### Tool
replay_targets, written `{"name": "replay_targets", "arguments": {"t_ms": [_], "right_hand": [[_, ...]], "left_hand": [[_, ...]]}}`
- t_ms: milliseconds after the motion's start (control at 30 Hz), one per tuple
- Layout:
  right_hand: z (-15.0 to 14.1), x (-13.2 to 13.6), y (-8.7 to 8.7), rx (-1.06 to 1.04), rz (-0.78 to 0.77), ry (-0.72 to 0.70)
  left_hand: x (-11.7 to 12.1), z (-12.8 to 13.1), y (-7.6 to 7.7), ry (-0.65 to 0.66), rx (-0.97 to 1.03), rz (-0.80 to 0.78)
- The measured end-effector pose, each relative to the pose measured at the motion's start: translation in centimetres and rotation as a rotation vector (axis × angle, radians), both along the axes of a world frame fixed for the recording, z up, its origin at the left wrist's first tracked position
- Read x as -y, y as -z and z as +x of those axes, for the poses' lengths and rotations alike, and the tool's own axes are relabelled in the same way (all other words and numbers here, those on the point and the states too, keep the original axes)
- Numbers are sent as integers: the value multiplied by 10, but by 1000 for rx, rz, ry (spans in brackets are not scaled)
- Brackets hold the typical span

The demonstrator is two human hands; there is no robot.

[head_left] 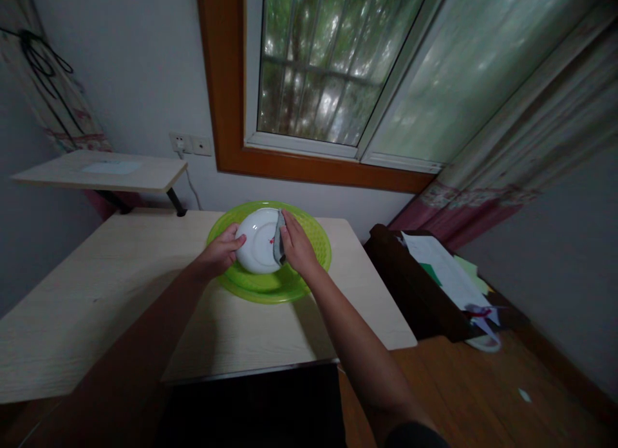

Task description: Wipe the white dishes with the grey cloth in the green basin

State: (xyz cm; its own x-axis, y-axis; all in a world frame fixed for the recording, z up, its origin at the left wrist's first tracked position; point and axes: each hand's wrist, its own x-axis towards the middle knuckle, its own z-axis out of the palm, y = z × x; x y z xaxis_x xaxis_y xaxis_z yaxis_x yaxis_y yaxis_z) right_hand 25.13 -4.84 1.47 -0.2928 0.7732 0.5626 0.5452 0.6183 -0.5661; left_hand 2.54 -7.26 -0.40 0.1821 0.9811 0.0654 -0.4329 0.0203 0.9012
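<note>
My left hand (pixel 223 249) grips the left rim of a white plate (pixel 257 240), thumb on its face. The plate has a small red mark near its middle and is held tilted above a green basin (pixel 316 245). At the plate's right side my right hand (pixel 298 242) is closed on a grey cloth (pixel 279 237), which is folded over the rim and pressed against the plate. Part of the basin is hidden behind the plate and hands; its floor shows bright green below them.
The basin stands on a light wooden table (pixel 130 255). A raised shelf (pixel 101 171) with a paper sheet (pixel 112 167) is at the left. Behind are a wall socket (pixel 190 143) and a window (pixel 323 68). Right of the table, a dark box (pixel 415 293) bears papers (pixel 449 268).
</note>
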Motion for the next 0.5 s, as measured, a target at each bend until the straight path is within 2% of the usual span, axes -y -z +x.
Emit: {"name": "replay_targets", "arguments": {"t_ms": [200, 367, 500], "right_hand": [[8, 5, 12, -99, -87, 104], [3, 5, 8, -91, -80, 150], [-4, 3, 1, -13, 0, 144]], "left_hand": [[-2, -2, 2, -14, 26, 24], [0, -3, 1, -1, 12, 26], [1, -2, -1, 25, 4, 23]]}}
